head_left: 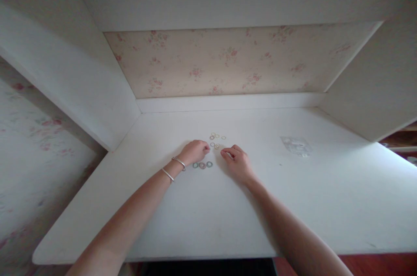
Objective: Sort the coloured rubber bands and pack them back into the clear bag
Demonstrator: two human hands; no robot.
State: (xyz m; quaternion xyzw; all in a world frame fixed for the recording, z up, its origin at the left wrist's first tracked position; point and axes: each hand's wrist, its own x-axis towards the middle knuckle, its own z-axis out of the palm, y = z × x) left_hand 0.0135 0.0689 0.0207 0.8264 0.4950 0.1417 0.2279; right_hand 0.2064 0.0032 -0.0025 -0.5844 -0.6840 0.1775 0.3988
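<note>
A small heap of several thin, pale rings (216, 141) lies near the middle of the white desk (208, 215). Closer to me three thicker rings (202, 165) sit side by side in a short row, two greenish and one pinkish. My left hand (194, 151), with two silver bangles on the wrist, rests curled on the desk at the left edge of the heap. My right hand (236, 161) rests at the heap's right edge, its fingertips pinched together by a ring; whether it holds that ring I cannot tell.
A small clear plastic bag (297, 145) lies flat on the desk to the right. White side panels and a floral-papered back wall (228, 61) enclose the desk on three sides. The front edge is near my elbows.
</note>
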